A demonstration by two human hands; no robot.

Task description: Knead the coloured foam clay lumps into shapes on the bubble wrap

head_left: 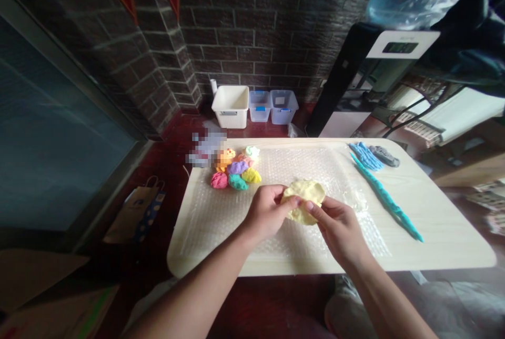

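pinching yellow disc (304, 191) mid-frame with left grip (268, 210) and right grip (341, 226). well apart from right edge of table (445, 249); hiding disc's far side.

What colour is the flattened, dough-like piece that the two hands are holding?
The flattened, dough-like piece is pale yellow, best seen in the head view.

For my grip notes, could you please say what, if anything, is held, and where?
Left hand and right hand hold a flattened pale-yellow doughy piece by its opposite sides.
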